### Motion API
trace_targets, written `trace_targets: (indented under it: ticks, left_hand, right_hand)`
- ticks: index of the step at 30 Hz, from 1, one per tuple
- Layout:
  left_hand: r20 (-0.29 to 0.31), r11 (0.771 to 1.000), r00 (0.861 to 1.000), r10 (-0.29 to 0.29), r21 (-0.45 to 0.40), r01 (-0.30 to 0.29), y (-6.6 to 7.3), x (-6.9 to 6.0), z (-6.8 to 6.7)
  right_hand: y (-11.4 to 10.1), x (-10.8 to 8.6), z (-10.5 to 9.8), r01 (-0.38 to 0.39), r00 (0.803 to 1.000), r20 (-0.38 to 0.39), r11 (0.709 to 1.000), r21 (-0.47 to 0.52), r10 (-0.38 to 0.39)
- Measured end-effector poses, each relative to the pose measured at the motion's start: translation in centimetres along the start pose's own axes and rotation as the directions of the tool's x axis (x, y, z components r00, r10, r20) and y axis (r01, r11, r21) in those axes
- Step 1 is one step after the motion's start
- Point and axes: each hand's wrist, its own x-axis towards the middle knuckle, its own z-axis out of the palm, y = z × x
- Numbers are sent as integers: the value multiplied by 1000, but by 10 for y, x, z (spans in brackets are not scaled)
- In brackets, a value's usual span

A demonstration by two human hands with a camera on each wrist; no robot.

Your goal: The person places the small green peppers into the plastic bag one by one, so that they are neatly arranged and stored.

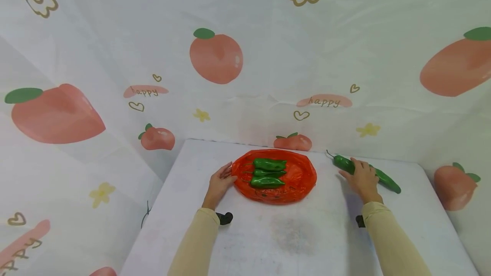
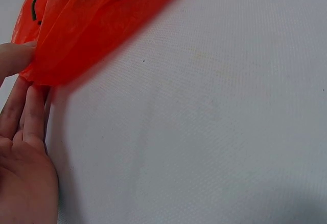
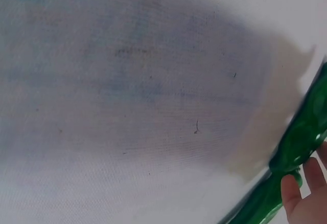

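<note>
In the head view a red plastic bag (image 1: 303,182) lies spread at the back middle of the table, its rim rolled into an oval. Three green peppers (image 1: 270,165) lie side by side in it, stems to the left. My left hand (image 1: 219,185) pinches the bag's left edge between thumb and fingers; the left wrist view shows the red film (image 2: 76,55) between them. At the right, two long green peppers (image 1: 388,181) lie nearly end to end. Over where they meet, my right hand (image 1: 364,179) rests with loose fingers (image 3: 314,175) touching a pepper; its grip is partly out of view.
The white table (image 1: 253,242) meets a pale printed cloth (image 1: 261,114) at the back and sides. A thin dark cord (image 1: 145,215) hangs by the left edge. Black wrist mounts (image 1: 225,218) show beside both sleeves. Grey smudges mark the table's middle.
</note>
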Motion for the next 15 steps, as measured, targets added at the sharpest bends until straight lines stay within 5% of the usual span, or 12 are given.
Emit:
trace_targets:
  ticks: [15]
  left_hand:
    - [8, 1000, 1000, 13, -7, -13, 2, -2, 0]
  right_hand:
    - [5, -5, 1, 7, 997, 79, 1000, -3, -7]
